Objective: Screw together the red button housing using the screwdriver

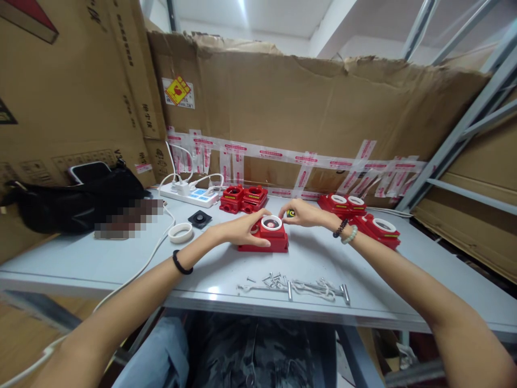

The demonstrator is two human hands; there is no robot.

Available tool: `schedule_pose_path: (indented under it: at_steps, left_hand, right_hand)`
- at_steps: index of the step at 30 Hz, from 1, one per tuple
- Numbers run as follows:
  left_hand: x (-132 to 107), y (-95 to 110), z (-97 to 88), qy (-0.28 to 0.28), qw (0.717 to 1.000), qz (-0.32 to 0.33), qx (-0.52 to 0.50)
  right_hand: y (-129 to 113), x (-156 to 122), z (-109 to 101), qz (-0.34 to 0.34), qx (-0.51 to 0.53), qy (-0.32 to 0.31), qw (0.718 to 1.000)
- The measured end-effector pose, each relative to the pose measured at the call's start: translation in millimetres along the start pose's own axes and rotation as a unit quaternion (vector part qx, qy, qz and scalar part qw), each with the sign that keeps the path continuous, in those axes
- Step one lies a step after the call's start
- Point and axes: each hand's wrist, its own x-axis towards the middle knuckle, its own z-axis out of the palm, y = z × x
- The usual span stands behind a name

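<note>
A red plastic housing with a white ring on top sits at the middle of the grey table. My left hand rests against its left side, thumb along the front edge. My right hand is just behind and to the right of it, fingertips pinching a small yellow-and-black part. Screws and metal pins lie scattered in front of the housing.
Two open red housings stand behind, and more red housings with white rings at the right. A loose white ring, a black square part, a power strip and a black bag lie at the left. Cardboard walls surround the table.
</note>
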Motion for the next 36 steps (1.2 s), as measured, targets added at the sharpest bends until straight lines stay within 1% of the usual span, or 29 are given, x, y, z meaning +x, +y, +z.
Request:
schedule_pose_path:
  at_steps: [4, 6, 8, 10, 11, 13, 16, 18, 21, 23, 25, 27, 28, 30, 32, 33, 34, 36]
  left_hand:
    - [0.0, -0.4, -0.1, 0.007, 1.0, -0.005, 0.012]
    - [0.1, -0.9, -0.1, 0.008, 1.0, -0.006, 0.021]
    - [-0.1, -1.1, -0.1, 0.009, 1.0, -0.007, 0.027]
    - [-0.4, -0.4, 0.0, 0.01, 1.0, -0.006, 0.028]
    - [-0.6, 0.1, 0.0, 0.011, 1.0, -0.004, 0.029]
    - [-0.9, 1.4, 0.1, 0.012, 1.0, 0.001, 0.027]
    - [-0.7, 2.3, 0.5, 0.009, 1.0, 0.007, 0.013]
    - [-0.4, 1.9, 0.6, 0.008, 1.0, 0.011, 0.008]
    - [-0.4, 0.1, -0.3, 0.011, 1.0, 0.016, 0.019]
    - [-0.8, -1.0, -1.3, 0.014, 0.999, 0.018, 0.028]
    - [-0.6, -1.6, -0.7, 0.017, 0.999, 0.018, 0.037]
    - [0.8, -1.5, 3.2, 0.028, 0.998, 0.013, 0.053]
    - [1.9, -1.0, 6.6, 0.044, 0.997, 0.005, 0.068]
    - [4.6, 0.7, 15.5, 0.098, 0.989, -0.026, 0.107]
    - [6.1, 3.3, 23.2, 0.159, 0.976, -0.06, 0.139]
    - [5.8, 4.6, 25.2, 0.177, 0.971, -0.069, 0.145]
    - [4.7, 5.8, 25.2, 0.181, 0.97, -0.071, 0.143]
    - [0.4, 7.2, 19.5, 0.153, 0.978, -0.057, 0.13]
  right_hand:
    - [-5.2, -7.2, -7.0, 0.002, -0.004, 0.032, 0.999]
    - [-9.9, -13.9, -14.1, 0.013, 0.028, 0.052, 0.998]
    - [-19.5, -23.0, -20.0, 0.027, 0.066, 0.057, 0.996]
    - [-35.1, -33.6, -21.2, 0.026, 0.093, 0.021, 0.995]
    - [-44.5, -38.7, -19.4, 0.016, 0.106, -0.014, 0.994]
    - [-63.6, -46.9, -11.4, 0.005, 0.118, -0.075, 0.99]
    - [-83.7, -52.0, 6.5, 0.001, 0.09, -0.139, 0.986]
    - [-88.2, -51.9, 16.4, -0.004, 0.063, -0.155, 0.986]
    - [-87.2, -51.1, 21.3, -0.002, 0.033, -0.142, 0.989]
    - [-86.1, -51.5, 17.3, -0.002, 0.032, -0.113, 0.993]
    - [-86.9, -51.6, 9.4, -0.004, 0.059, -0.055, 0.997]
    - [-89.2, -49.8, -0.2, -0.007, 0.113, 0.048, 0.992]
    - [-90.4, -48.0, -5.0, -0.008, 0.147, 0.112, 0.983]
    - [-92.3, -42.5, -13.2, -0.009, 0.218, 0.246, 0.945]
    - [-92.9, -35.6, -18.7, -0.008, 0.285, 0.344, 0.895]
    - [-92.7, -32.1, -20.3, -0.009, 0.317, 0.375, 0.871]
    - [-92.2, -28.6, -21.2, -0.011, 0.345, 0.396, 0.851]
    - [-90.7, -22.3, -21.4, -0.023, 0.388, 0.421, 0.819]
